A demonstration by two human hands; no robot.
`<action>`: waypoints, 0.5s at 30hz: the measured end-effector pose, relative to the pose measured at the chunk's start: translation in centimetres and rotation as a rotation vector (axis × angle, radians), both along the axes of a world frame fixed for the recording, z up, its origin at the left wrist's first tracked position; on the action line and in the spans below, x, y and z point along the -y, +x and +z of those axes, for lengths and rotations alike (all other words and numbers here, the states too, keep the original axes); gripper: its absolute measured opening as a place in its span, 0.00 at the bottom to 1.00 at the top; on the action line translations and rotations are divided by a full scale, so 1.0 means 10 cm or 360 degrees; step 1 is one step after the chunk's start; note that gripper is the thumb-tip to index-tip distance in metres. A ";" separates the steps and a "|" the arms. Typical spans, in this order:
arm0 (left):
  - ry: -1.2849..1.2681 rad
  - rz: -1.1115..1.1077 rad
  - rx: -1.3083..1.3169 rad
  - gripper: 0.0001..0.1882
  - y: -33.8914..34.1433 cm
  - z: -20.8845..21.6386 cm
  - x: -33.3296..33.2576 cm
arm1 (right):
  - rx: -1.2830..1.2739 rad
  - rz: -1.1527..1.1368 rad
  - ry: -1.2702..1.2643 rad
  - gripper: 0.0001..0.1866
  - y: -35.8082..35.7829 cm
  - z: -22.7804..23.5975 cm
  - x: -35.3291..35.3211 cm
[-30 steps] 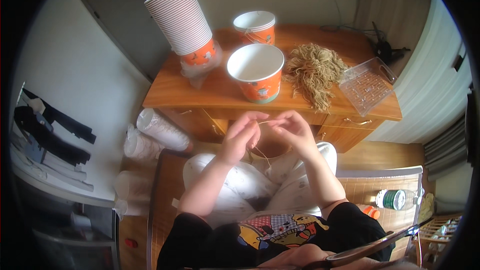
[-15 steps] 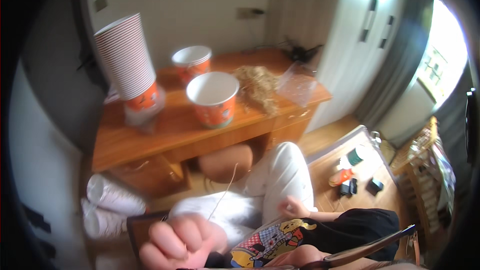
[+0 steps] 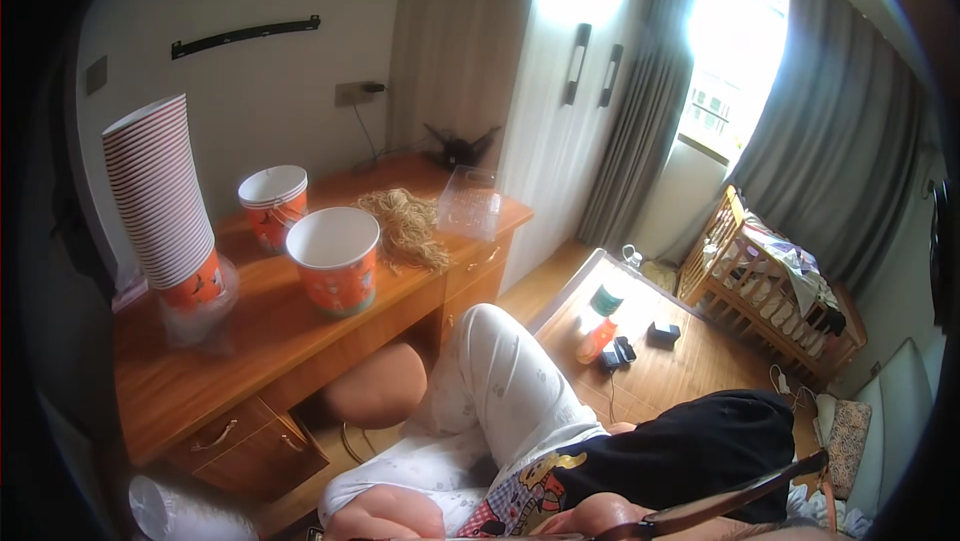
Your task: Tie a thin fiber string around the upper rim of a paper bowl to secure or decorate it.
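My left hand (image 3: 385,513) rests low over my lap at the lower edge, fingers curled and partly cut off; what they hold, if anything, is hidden. Of my right hand (image 3: 622,428), only a sliver shows between my raised knee and the black sleeve, its fingers out of sight. On the wooden desk (image 3: 250,361) ahead stands a large orange-and-white paper bucket (image 3: 335,276), with a second paper bucket (image 3: 272,216) behind it. A tall stack of paper buckets (image 3: 165,211) rises at the left, its base in clear plastic. Right of the large bucket lies a tangle of tan twine (image 3: 405,229).
A clear plastic bag (image 3: 470,203) lies near the desk's right end. A rounded brown seat (image 3: 380,386) is below the desk edge. More wrapped buckets (image 3: 180,516) lie at lower left. An orange bottle (image 3: 597,341) and black devices (image 3: 663,334) sit at right, before a wooden crib (image 3: 770,291).
My view has swung right. My left hand has dropped toward the lower edge, and the thin strand rising from it no longer shows. My right hand's fingers have gone out of sight.
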State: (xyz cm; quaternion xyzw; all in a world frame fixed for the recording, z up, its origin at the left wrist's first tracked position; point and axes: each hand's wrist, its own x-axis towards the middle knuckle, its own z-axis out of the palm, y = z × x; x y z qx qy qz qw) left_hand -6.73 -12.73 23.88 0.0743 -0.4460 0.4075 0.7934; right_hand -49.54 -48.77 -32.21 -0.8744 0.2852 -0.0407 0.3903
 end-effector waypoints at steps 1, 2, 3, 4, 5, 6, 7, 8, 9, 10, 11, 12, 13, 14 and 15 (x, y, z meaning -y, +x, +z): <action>0.0034 -0.0032 0.0031 0.24 0.03 -0.02 0.00 | -0.0036 0.0013 -0.0019 0.13 0.02 -0.12 -0.14; 0.0059 -0.0082 0.0084 0.24 0.04 0.01 0.03 | -0.0051 0.0009 -0.0047 0.13 -0.02 -0.20 -0.21; 0.0085 -0.0126 0.0132 0.24 0.05 0.04 0.06 | -0.0072 0.0010 -0.0072 0.13 -0.06 -0.26 -0.27; 0.0113 -0.0167 0.0173 0.25 0.06 0.06 0.10 | -0.0098 0.0016 -0.0096 0.13 -0.11 -0.31 -0.30; 0.0145 -0.0206 0.0196 0.25 0.09 0.06 0.14 | -0.0142 0.0025 -0.0113 0.14 -0.21 -0.33 -0.33; 0.0177 -0.0242 0.0215 0.25 0.12 0.05 0.18 | -0.0190 0.0039 -0.0129 0.14 -0.32 -0.35 -0.35; 0.0211 -0.0278 0.0230 0.25 0.16 0.05 0.24 | -0.0242 0.0056 -0.0143 0.14 -0.44 -0.35 -0.36; 0.0237 -0.0308 0.0237 0.26 0.20 0.04 0.29 | -0.0300 0.0080 -0.0164 0.14 -0.57 -0.31 -0.33; 0.0263 -0.0338 0.0243 0.26 0.24 0.04 0.34 | -0.0359 0.0106 -0.0183 0.14 -0.71 -0.26 -0.29; 0.0293 -0.0298 0.0258 0.26 0.19 0.06 0.24 | -0.0399 0.0201 -0.0215 0.15 -0.73 -0.25 -0.16; 0.0323 -0.0256 0.0273 0.27 0.10 0.08 0.15 | -0.0435 0.0298 -0.0249 0.15 -0.74 -0.23 -0.03; 0.0342 -0.0220 0.0242 0.27 0.12 0.09 0.15 | -0.0482 0.0367 -0.0273 0.15 -0.78 -0.16 0.07; 0.0388 -0.0215 0.0263 0.26 0.14 0.11 0.15 | -0.0524 0.0442 -0.0299 0.15 -0.69 -0.13 0.24; 0.0426 -0.0226 0.0292 0.26 0.18 0.14 0.19 | -0.0562 0.0500 -0.0331 0.16 -0.70 -0.02 0.37; 0.0464 -0.0232 0.0322 0.25 0.20 0.15 0.21 | -0.0595 0.0563 -0.0365 0.16 -0.49 -0.06 0.47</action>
